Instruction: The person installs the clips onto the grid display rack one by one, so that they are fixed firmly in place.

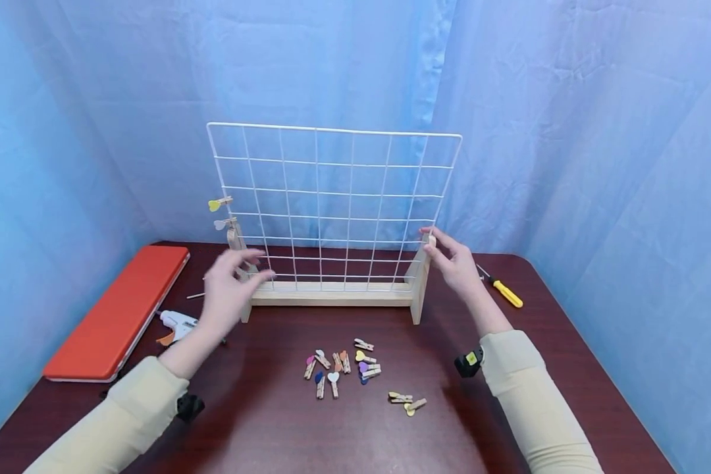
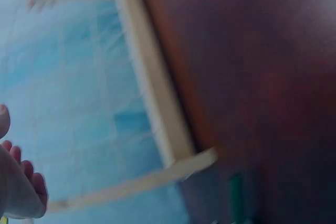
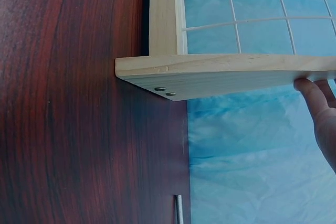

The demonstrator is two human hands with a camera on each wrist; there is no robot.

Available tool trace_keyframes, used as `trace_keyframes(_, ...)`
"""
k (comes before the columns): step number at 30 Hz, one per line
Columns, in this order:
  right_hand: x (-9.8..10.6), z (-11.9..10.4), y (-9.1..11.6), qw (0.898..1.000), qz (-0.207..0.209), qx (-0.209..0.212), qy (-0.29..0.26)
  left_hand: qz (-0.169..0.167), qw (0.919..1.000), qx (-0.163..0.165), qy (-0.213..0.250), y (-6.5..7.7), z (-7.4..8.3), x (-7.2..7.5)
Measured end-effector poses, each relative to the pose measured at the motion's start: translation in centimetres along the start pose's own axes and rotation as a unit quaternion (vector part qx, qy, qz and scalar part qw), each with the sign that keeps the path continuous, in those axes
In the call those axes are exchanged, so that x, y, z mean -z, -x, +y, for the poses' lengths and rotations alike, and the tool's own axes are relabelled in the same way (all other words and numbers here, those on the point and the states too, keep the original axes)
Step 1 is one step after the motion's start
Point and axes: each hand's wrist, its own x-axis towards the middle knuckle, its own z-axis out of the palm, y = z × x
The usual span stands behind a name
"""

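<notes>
A white wire grid (image 1: 316, 129) stands in a pale wooden stand (image 1: 332, 299) on the table. My right hand (image 1: 455, 263) holds the top of the stand's right upright (image 3: 226, 65); in the right wrist view its fingers touch the outer face. The left hand (image 1: 230, 284) hovers in front of the left upright (image 2: 142, 183), fingers loosely bent and apart, nothing between thumb and fingertips. Clipped on the grid's left edge are a clothespin with a yellow heart (image 1: 214, 205) and, below it, one with a pale heart (image 1: 220, 224). The left wrist view is blurred.
Several small clothespins with coloured hearts (image 1: 334, 378) lie before the stand, and a few yellow ones (image 1: 411, 409) further right. At the left are a red case (image 1: 118, 309) and a white glue gun (image 1: 179, 322). A yellow-handled screwdriver (image 1: 507, 293) lies at the right.
</notes>
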Motion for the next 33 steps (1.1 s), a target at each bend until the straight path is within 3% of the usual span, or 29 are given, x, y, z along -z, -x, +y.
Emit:
trace_keyframes(2,0.0,0.0,-0.1,1.0,0.001,0.002,-0.016,-0.066,0.9977,-0.013,-0.015,1.4,-0.1,-1.1)
trace_keyframes(5,0.0,0.1,-0.2,0.999,0.0,0.007,-0.034,-0.167,0.9851,-0.029,-0.029,3.4,-0.5,-2.5)
trace_keyframes(9,-0.1,0.4,-0.2,1.0,-0.002,0.004,-0.028,-0.292,0.9542,-0.048,-0.042,5.5,-1.1,-4.0)
trace_keyframes(13,-0.3,0.5,0.1,1.0,-0.003,-0.009,-0.027,-0.366,0.927,-0.07,-0.045,7.1,-1.7,-4.9)
trace_keyframes(16,-0.4,0.5,0.1,0.999,-0.002,-0.011,-0.033,-0.388,0.9181,-0.069,-0.039,7.8,-1.9,-5.2)
trace_keyframes(25,-0.8,0.3,-0.2,1.0,-0.003,0.002,-0.012,-0.393,0.9165,-0.062,-0.038,8.2,-2.0,-5.1)
trace_keyframes(29,-0.7,0.2,-0.3,1.0,-0.001,0.002,-0.013,-0.403,0.9145,-0.03,-0.027,7.3,-1.5,-4.4)
trace_keyframes(33,-0.6,0.2,-0.3,1.0,0.0,0.0,-0.014,-0.388,0.9216,0.008,-0.001,5.4,-0.9,-3.2)
